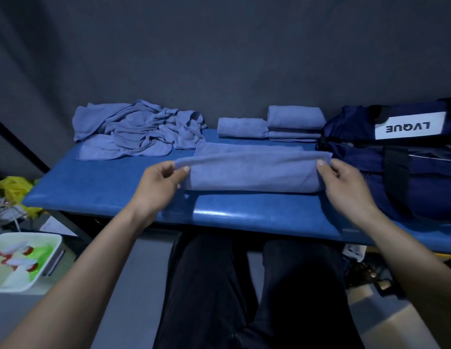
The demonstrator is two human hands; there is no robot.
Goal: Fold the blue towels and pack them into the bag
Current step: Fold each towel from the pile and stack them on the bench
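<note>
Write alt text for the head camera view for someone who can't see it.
Two hands, left hand and right hand, pinch the ends of a half-folded blue towel over a blue table. Behind lie a crumpled towel pile, folded towels and a navy bag.

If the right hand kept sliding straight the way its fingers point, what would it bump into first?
Probably the left hand. The right hand points leftward along the towel it pinches, with only that towel between them. Depth is hard to judge.

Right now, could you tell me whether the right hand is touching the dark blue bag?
Apart. The head view shows the right hand pinching the towel's end, with a strip of blue table visible between it and the bag.
</note>
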